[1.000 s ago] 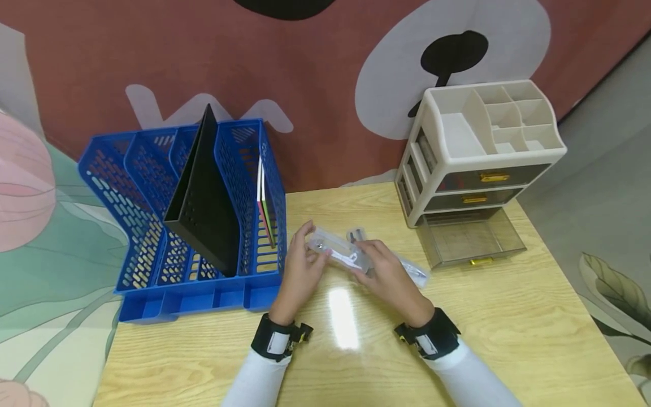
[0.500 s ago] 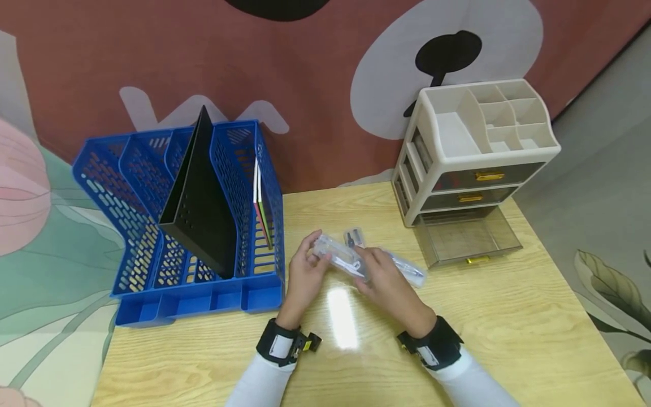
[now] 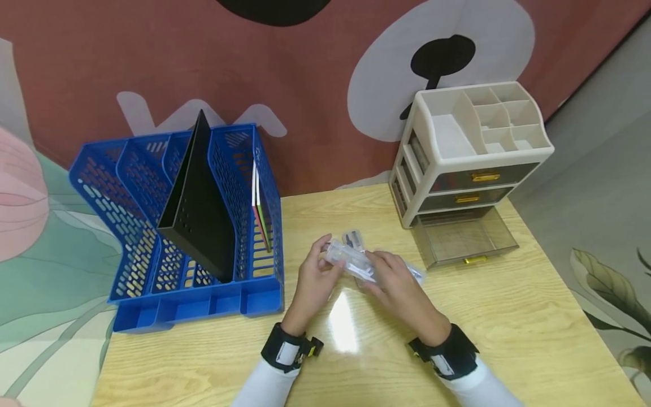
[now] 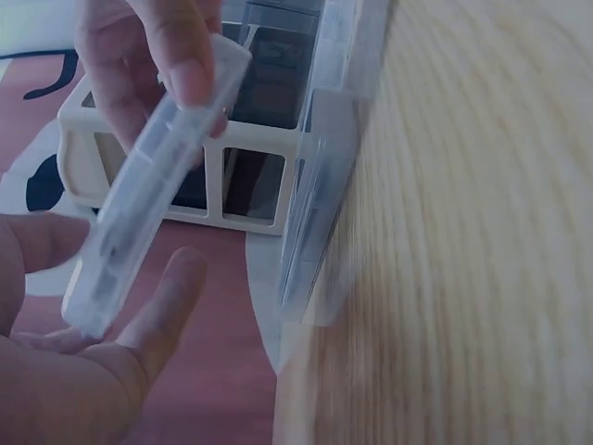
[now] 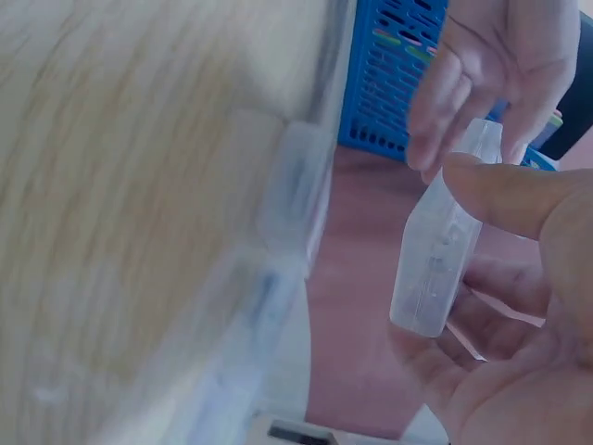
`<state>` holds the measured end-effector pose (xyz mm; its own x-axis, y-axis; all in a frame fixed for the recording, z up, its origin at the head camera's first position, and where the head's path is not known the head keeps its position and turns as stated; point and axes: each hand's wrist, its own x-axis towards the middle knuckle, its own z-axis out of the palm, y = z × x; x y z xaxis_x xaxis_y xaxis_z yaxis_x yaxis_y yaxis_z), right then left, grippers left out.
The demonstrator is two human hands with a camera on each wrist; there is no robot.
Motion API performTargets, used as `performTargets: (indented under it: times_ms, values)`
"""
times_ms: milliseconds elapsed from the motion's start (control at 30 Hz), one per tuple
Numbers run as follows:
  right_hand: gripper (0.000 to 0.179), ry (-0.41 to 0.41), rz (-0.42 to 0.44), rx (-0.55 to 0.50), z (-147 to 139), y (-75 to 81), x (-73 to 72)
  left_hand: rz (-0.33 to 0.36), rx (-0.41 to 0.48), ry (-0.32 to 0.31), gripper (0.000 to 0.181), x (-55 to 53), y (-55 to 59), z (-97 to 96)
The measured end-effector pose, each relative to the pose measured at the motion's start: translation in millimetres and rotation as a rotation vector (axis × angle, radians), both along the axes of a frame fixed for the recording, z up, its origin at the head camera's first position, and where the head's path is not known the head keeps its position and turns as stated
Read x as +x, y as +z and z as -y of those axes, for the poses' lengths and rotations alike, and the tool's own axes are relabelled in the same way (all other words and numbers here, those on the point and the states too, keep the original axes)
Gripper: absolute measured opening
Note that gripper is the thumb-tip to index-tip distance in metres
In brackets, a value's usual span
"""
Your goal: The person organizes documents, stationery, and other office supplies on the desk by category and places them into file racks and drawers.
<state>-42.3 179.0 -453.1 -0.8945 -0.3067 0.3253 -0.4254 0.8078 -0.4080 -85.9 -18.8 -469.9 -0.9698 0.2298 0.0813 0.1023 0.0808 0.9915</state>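
Note:
A small clear plastic case (image 3: 351, 261) is held just above the table between both hands; white contents show faintly inside. My left hand (image 3: 316, 280) holds its left end between thumb and fingers. My right hand (image 3: 404, 291) grips the other end, with the thumb (image 5: 505, 195) along one face and the fingers curled beneath, as the right wrist view shows. Behind the hands lie another clear case (image 3: 352, 238) with dark items inside and a clear case (image 3: 416, 274), partly hidden by the right hand.
A white desktop organizer (image 3: 463, 152) stands at the back right, its lowest clear drawer (image 3: 465, 237) pulled out. At the left is a blue file rack (image 3: 198, 302) with a black folder (image 3: 203, 215) and thin booklets (image 3: 261, 212). The wooden table (image 3: 351, 373) meets a patterned cloth behind.
Both hands have shifted slightly right and nearer the table's front with the clear plastic case, which has turned a little between them. The head view has drifted slightly.

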Motion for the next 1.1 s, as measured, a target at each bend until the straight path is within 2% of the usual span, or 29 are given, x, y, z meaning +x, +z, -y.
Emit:
performTargets:
  times_ms: [233, 433, 600, 700, 900, 1100]
  values:
    - [0.069, 0.007, -0.053, -0.018, -22.7, 14.6, 7.4, -0.072, -0.134, -0.048, 0.059, 8.6, 8.7, 8.3]
    - [0.068, -0.034, -0.100, -0.004, -48.2, 25.2, 11.4, -0.145, -0.390, -0.042, 0.059, 14.8, 8.2, 23.1]
    - [0.069, -0.081, -0.130, 0.038, -71.1, 30.8, 13.4, -0.254, -0.554, -0.060, 0.062, 16.4, 6.1, 35.2]
    - [0.066, -0.093, -0.145, 0.052, -84.5, 34.0, 13.6, -0.308, -0.611, -0.092, 0.064, 17.6, 4.6, 41.0]
    - [0.060, -0.107, -0.166, 0.077, -111.6, 43.2, 13.9, -0.366, -0.736, -0.131, 0.064, 21.3, 3.5, 49.8]
    - [0.063, -0.103, -0.145, 0.132, -135.2, 48.3, 13.4, -0.380, -0.799, -0.185, 0.066, 26.3, -2.3, 57.0]
